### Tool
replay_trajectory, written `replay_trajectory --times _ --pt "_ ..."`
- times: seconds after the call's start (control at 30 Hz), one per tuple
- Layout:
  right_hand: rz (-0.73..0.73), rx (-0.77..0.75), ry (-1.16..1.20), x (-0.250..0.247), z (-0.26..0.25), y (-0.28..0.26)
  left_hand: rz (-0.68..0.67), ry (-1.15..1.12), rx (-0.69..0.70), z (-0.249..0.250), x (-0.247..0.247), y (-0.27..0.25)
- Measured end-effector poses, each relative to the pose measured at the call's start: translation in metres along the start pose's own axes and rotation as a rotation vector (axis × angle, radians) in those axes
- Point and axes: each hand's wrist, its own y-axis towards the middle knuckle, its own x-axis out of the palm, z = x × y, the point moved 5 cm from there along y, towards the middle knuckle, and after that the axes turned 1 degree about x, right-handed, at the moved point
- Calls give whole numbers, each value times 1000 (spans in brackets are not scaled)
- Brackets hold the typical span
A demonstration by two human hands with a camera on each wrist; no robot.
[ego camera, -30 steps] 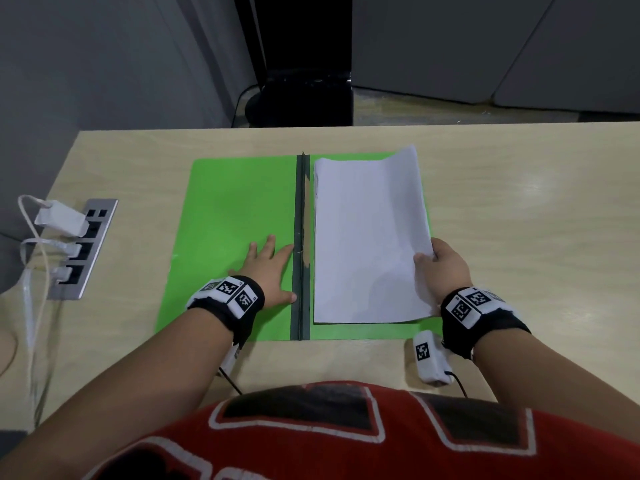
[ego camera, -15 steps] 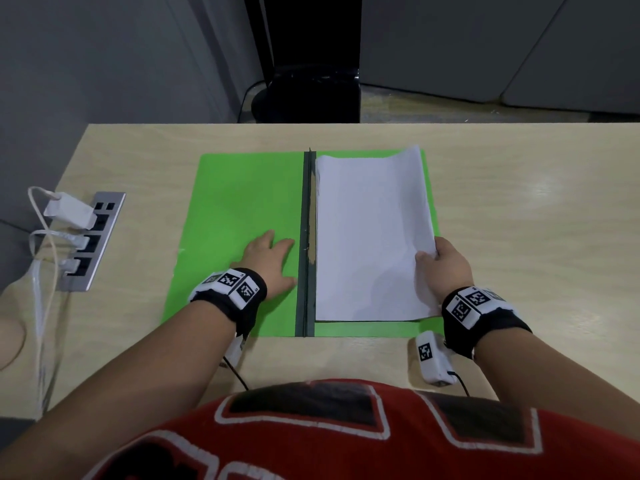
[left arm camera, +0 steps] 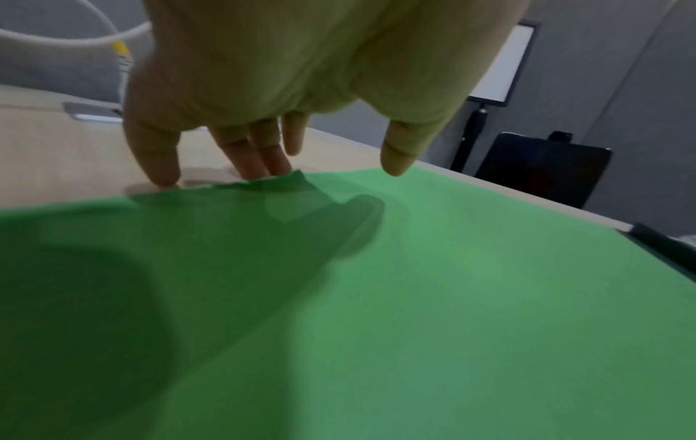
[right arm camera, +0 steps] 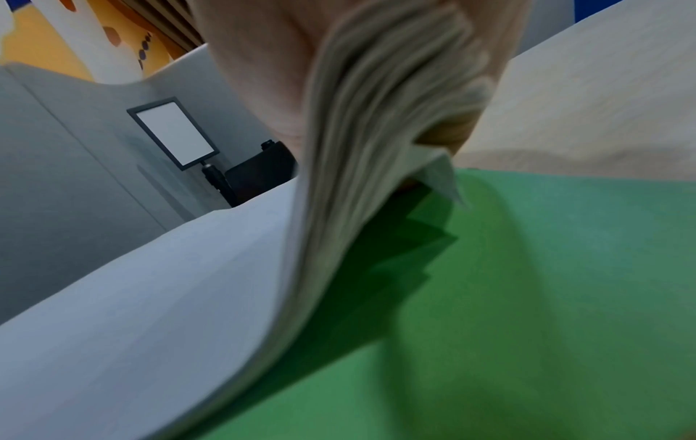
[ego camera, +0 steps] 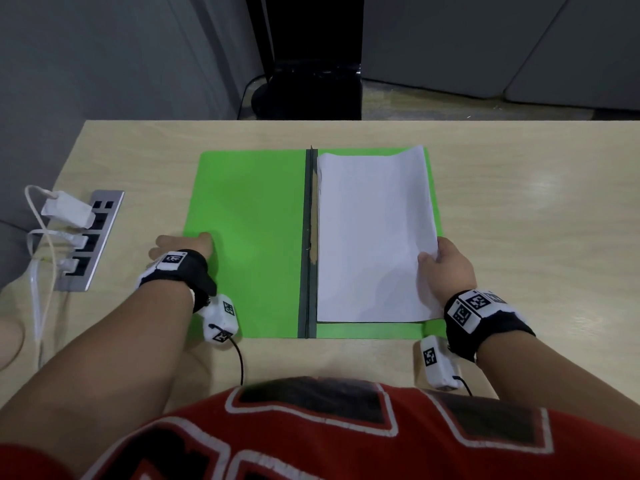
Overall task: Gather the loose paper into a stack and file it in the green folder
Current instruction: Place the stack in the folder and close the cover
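Observation:
The green folder [ego camera: 249, 237] lies open on the table, its dark spine [ego camera: 308, 244] running down the middle. A white paper stack [ego camera: 374, 237] sits on the folder's right half. My right hand [ego camera: 446, 268] grips the stack's right edge, and the right wrist view shows the paper stack [right arm camera: 357, 148] curled up off the green folder [right arm camera: 527, 268]. My left hand [ego camera: 180, 245] is at the outer edge of the left cover. Its straight fingers [left arm camera: 260, 154] touch the table at that edge, which is bent up slightly. The thumb [left arm camera: 399, 148] hovers over the cover.
A metal power strip [ego camera: 88, 240] with white chargers and cables is set into the table at the left. Bare wooden table [ego camera: 519, 202] extends to the right of the folder. A black stand base [ego camera: 311, 81] sits on the floor beyond the far edge.
My left hand slid from beside the spine to the outer left edge of the cover and turned its fingers down. The right hand keeps hold of the paper.

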Motion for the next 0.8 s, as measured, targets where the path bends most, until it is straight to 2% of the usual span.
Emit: replay_trajectory --times 0.07,0.13,0.23,0.3,0.37,0.43,0.57,0.7,0.8 --pt "-3 3 -9 -1 0 1 -83 131 120 -2 -5 8" --pt "-6 4 -14 -2 0 1 -165 186 150 -5 -7 13" --pt "-14 19 -18 -2 2 3 -120 167 209 0 -21 8" --pt "-8 34 -11 -3 2 2 -25 -17 85 3 -30 7" --pt "7 48 15 -5 1 0 49 -74 101 10 -42 5" --pt "20 70 33 -9 -1 -3 110 -54 180 15 -55 -1" --pt "55 136 24 -15 6 -6 146 -64 374 29 -75 -30" --pt "69 179 -37 -22 16 -10 243 -76 565 39 -97 -87" --pt "53 203 -71 -27 24 -12 212 -207 705 47 -105 -140"
